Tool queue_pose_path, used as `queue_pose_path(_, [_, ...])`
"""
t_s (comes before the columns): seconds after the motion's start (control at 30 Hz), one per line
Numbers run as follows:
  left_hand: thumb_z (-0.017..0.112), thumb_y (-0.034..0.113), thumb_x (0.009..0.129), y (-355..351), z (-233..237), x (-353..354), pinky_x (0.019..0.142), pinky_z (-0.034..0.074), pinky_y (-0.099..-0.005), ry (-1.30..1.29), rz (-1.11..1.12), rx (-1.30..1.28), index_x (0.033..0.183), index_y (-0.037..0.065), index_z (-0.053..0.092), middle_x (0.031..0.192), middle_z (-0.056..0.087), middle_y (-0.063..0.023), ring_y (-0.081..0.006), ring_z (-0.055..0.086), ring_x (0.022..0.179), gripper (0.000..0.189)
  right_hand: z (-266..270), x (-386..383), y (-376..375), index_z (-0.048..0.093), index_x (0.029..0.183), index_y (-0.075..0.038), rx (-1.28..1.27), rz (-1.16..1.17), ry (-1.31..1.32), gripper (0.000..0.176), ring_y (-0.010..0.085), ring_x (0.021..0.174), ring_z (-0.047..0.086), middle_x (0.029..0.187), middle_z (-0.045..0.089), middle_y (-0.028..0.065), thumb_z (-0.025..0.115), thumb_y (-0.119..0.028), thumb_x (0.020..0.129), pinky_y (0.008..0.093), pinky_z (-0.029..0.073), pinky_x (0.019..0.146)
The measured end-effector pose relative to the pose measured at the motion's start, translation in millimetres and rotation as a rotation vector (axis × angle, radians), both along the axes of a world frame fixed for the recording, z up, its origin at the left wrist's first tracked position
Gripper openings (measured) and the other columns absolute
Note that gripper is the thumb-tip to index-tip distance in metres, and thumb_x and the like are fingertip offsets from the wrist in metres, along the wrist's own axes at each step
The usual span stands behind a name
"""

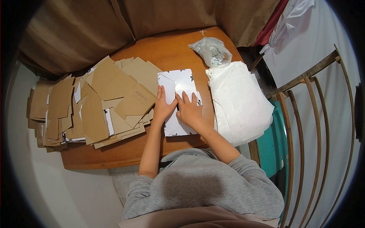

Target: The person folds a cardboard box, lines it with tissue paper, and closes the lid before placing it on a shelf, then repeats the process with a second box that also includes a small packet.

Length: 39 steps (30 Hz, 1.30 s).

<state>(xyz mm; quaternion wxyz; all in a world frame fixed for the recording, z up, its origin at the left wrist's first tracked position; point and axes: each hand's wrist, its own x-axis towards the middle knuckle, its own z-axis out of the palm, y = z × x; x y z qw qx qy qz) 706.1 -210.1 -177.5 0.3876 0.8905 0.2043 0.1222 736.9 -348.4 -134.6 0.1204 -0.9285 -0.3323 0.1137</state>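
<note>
A white folded sheet (179, 127) with dark star shapes along its edges lies lengthwise on the wooden table in front of me. My left hand (164, 108) rests on its left side, fingers stretched forward and thumb out to the right. On the right half, my right hand (190, 112) presses down with its fingers spread. The two hands nearly meet at the middle of the sheet, around a lengthwise fold or flap edge. A small dark spot shows between them; I cannot make out what it is. Neither hand grips anything.
Brown cardboard pieces (110, 81) form a wide, untidy pile at left. A stack of white paper sheets (241, 102) stands at right, overhanging the front edge. Behind it sits a clear plastic bag (213, 53) with small pale pieces inside. A wooden rack (308, 98) stands beside the table (159, 45).
</note>
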Motion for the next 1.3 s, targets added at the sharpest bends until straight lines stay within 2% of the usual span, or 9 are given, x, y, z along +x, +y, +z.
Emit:
queue_pose_path(0.03, [0.065,0.042,0.077,-0.2,0.2,0.0,0.108,0.028,-0.0389,-0.001,0.0,0.001,0.139,-0.01,0.024,0.148,0.017,-0.0265,-0.0375,0.026,0.135,0.091,-0.1,0.3,-0.4,0.034,0.14,-0.017,0.001,0.0,-0.001,0.069,0.0464,0.129,0.026,0.143,0.031,0.0134,0.059,-0.021,0.076,0.0666,0.042,0.085])
queue_pose_path(0.1, [0.064,0.042,0.077,-0.5,0.4,-0.2,0.108,0.029,-0.0388,0.005,-0.003,-0.004,0.14,-0.009,0.023,0.149,0.016,-0.0251,-0.037,0.026,0.135,0.091,-0.7,0.9,-1.6,0.035,0.14,-0.017,0.037,-0.004,0.039,0.067,0.0448,0.133,0.023,0.145,0.03,0.012,0.058,-0.025,0.078,0.0738,0.037,0.083])
queue_pose_path(0.43, [0.065,0.042,0.076,-3.2,2.0,-0.7,0.106,0.031,-0.0391,0.01,0.005,0.004,0.141,-0.007,0.022,0.149,0.016,-0.024,-0.0363,0.027,0.135,0.091,-5.2,0.6,-3.9,0.035,0.14,-0.018,0.062,-0.002,0.018,0.067,0.0447,0.132,0.023,0.145,0.031,0.0118,0.058,-0.024,0.077,0.0732,0.037,0.083])
queue_pose_path(0.7, [0.065,0.04,0.076,-3.1,0.6,-0.4,0.105,0.032,-0.0391,0.005,0.006,0.015,0.141,-0.006,0.022,0.15,0.016,-0.0229,-0.0357,0.028,0.135,0.091,-6.4,2.7,-10.6,0.032,0.141,-0.017,0.108,0.017,0.031,0.071,0.0394,0.134,0.025,0.145,0.031,0.0116,0.061,-0.03,0.077,0.0677,0.039,0.087])
queue_pose_path(0.9, [0.065,0.041,0.075,-3.9,0.2,-0.8,0.104,0.034,-0.0392,0.028,0.02,0.014,0.142,-0.004,0.022,0.151,0.016,-0.0202,-0.0346,0.03,0.134,0.091,-6.8,0.3,-11.3,0.032,0.141,-0.017,0.116,0.009,0.016,0.071,0.0391,0.135,0.025,0.146,0.03,0.0114,0.061,-0.03,0.077,0.068,0.039,0.087])
queue_pose_path(1.3, [0.064,0.041,0.076,-3.4,1.0,-1.0,0.105,0.033,-0.0383,0.035,0.012,0.003,0.142,-0.005,0.022,0.15,0.016,-0.0212,-0.035,0.029,0.135,0.091,-9.4,-0.5,-12.7,0.034,0.14,-0.017,0.16,0.007,-0.003,0.07,0.0401,0.134,0.025,0.144,0.032,0.012,0.061,-0.028,0.076,0.0681,0.039,0.086])
